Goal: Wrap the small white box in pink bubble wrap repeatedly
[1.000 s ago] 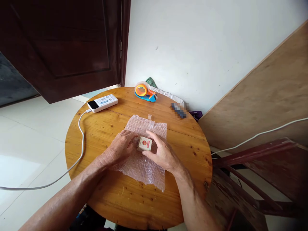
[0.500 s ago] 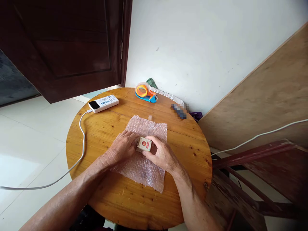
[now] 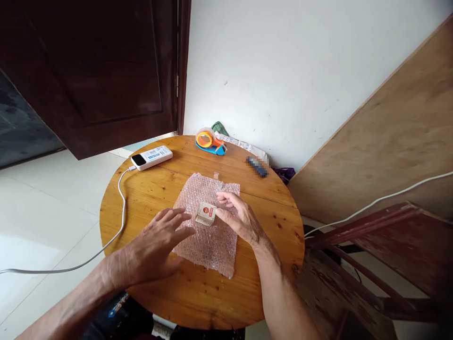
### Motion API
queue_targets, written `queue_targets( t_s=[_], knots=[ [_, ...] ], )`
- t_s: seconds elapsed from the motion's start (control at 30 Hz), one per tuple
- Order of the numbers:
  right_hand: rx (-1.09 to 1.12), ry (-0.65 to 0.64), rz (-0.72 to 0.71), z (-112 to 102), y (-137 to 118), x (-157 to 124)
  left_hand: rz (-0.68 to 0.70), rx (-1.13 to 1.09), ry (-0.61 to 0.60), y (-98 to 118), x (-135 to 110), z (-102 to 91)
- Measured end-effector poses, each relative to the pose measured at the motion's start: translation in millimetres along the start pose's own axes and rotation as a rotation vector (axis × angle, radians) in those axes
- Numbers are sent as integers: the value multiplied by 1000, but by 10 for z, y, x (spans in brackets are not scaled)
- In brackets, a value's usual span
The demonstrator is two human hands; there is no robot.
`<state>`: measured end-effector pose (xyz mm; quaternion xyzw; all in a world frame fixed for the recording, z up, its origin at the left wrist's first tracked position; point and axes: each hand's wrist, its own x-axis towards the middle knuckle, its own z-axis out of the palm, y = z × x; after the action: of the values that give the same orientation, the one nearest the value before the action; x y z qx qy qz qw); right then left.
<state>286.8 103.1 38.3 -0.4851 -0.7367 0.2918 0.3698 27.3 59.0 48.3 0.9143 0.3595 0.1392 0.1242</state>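
Note:
A small cream box (image 3: 205, 214) with a red round mark and red label sits on a sheet of bubble wrap (image 3: 212, 250), roughly at its middle. To the left of the box, my left hand (image 3: 161, 238) is raised with its fingers spread and nothing in it. My right hand (image 3: 240, 217) is just right of the box, fingers apart and slightly curled. Its thumb reaches close to the box's right edge; whether it touches, I cannot tell.
The round wooden table (image 3: 141, 198) also bears a white power bank (image 3: 152, 157) with a cable (image 3: 122, 226), an orange and blue tape dispenser (image 3: 211, 141), a strip of tape (image 3: 215, 175) and a dark blurred object (image 3: 257, 166). A wall (image 3: 269, 71) stands behind.
Both hands have let go of the box. My left hand has drawn back left and toward me, and my right hand has opened beside the box, which stays on the bubble wrap.

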Motion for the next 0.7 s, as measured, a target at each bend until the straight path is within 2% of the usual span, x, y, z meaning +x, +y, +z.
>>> queue_targets(
  t_s=[0.13,0.27,0.33,0.43,0.57,0.7],
  knots=[
    [32,-5,0,-2,-4,11,-39,111,26,53,-161,182],
    [50,22,-7,-2,-6,14,23,105,169,29,-121,345],
    [72,21,3,-32,5,12,45,50,258,27,-62,349],
    [161,-29,39,-111,37,1,13,-69,359,36,105,248],
    [348,-112,32,-217,88,-19,-181,-112,385,3,503,70],
    [368,-202,48,-216,94,-33,-434,-168,281,-86,845,48]
  ],
)
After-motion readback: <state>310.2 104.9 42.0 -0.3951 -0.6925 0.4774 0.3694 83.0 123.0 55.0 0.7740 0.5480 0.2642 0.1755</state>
